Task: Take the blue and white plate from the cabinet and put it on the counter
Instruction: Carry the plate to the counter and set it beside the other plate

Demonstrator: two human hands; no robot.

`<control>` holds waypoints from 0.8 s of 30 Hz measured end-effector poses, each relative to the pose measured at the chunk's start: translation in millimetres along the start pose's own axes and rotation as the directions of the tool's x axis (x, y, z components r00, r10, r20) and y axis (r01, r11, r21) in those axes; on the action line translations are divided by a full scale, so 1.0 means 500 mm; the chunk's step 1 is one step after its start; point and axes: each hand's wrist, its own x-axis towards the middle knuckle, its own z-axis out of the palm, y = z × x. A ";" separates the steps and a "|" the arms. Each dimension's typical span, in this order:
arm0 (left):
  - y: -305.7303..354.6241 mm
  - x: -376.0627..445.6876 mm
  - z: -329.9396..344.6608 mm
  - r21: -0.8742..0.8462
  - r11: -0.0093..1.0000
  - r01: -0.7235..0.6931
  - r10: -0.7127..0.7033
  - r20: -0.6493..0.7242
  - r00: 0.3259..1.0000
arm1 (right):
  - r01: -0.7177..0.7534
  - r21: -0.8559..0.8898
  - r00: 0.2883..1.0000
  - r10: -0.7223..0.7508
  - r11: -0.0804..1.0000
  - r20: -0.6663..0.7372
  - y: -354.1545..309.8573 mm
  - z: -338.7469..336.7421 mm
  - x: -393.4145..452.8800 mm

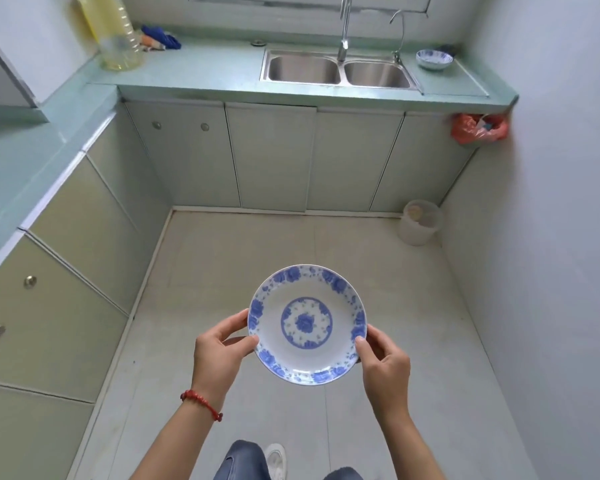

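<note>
While we stand on the tiled floor [413, 323] of the kitchen, we hold the blue and white plate [307, 323] face up in the air, well apart from the bench [201, 71] and at no point touching it. Going from left to right, the bench runs along the left wall and turns across the far wall; a large plastic bottle [116, 36] of yellowish liquid stands near the corner, with a blue cloth [161, 36] just beside it. Cabinet doors [187, 154] below the bench are all shut. Our left hand [219, 351] (a red bracelet [201, 403] circles its wrist) grips the plate's left rim, thumb on top and fingers [234, 322] curled under. Beyond the plate, a double steel sink [340, 69] is set into the far bench under a tall tap [344, 29]. Our right hand [385, 365] grips the plate's right rim in the same manner, thumb on the rim. To the right of the sink, a small blue and white bowl [434, 58] rests on the bench. A red plastic bag [478, 128] hangs below the bench's right end, and a pale bin [420, 221] stands on the floor in the right corner.
</note>
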 end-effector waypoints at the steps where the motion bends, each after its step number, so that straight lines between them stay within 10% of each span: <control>1: 0.009 0.024 0.006 -0.002 1.000 -0.001 0.001 0.006 1.000 | -0.002 0.003 1.000 0.002 1.000 -0.008 -0.004 0.009 0.021; 24: 0.201 0.629 0.325 -0.076 0.997 0.001 -0.007 -0.069 0.998 | 0.008 -0.037 0.995 -0.005 0.999 0.098 -0.126 0.136 0.765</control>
